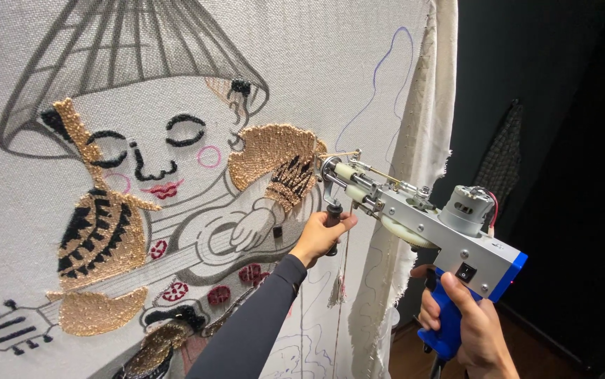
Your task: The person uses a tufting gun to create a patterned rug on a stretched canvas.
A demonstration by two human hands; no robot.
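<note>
Left hand: our left hand [320, 235] is closed around the black front handle [332, 223] of the tufting gun [415, 217]
Right hand: our right hand [467, 326] is wrapped around the blue rear grip [446, 330]; forefinger up near the switch
Gun: held level; its needle tip touches the cloth [316, 56] beside the gold tufted patch [274, 151]
Cloth: stretched upright; a drawn figure with a hat, partly tufted in gold and black
Yarn: a thin strand [344, 260] hangs below the gun's front

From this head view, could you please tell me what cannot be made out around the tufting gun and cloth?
- Needle tip of the tufting gun: too small to tell whether it pierces the cloth.
- Front handle: wrapped by the left hand.
- Blue grip's lower end: covered by the right hand.
- Design's lower part: cut off by the bottom edge.
</note>
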